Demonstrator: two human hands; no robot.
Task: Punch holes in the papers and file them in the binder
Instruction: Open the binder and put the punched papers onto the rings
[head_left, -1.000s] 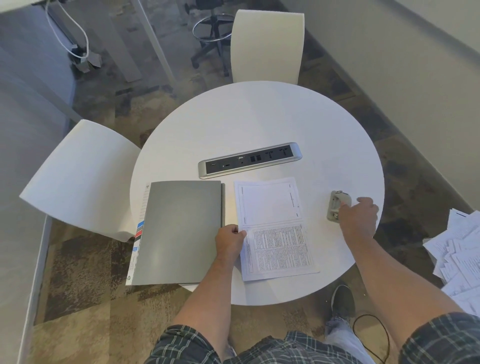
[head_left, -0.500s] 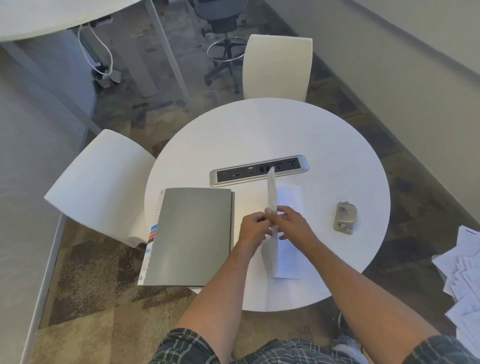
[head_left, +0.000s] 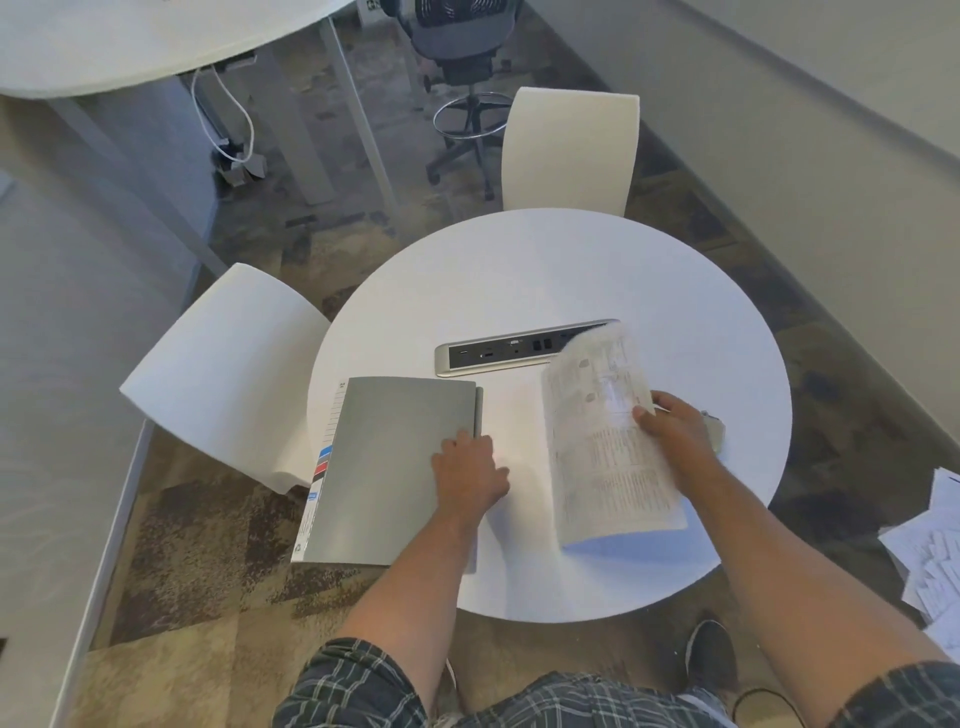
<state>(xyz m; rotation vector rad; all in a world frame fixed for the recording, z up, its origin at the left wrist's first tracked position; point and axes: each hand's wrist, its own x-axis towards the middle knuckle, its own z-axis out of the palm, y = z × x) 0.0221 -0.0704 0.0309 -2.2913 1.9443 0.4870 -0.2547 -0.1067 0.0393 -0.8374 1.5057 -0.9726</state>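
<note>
The papers (head_left: 608, 441) were right of centre in the frame, lifted off the tabletop (head_left: 545, 270) at their far end and curled, printed side up; that far end was blurred. Two dark spots near the upper left edge of the sheets may have been punched holes; this could not be confirmed. The right hand (head_left: 675, 436) gripped the papers at their right edge, thumb on top and fingers curled beneath. The binder (head_left: 389, 467) lay closed at the left of the tabletop, overhanging the near edge, with coloured tabs showing along its left side. The left hand (head_left: 467, 473) rested on the binder's right edge, fingers bent at that edge; whether they gripped the cover could not be told. The punch (head_left: 716, 431) sat just behind the right hand, mostly hidden. A power strip (head_left: 498, 353) was set into the tabletop above the binder. Two white chairs (head_left: 223, 374) stood at the left and top. Loose sheets (head_left: 935, 545) lay at the lower right.
</note>
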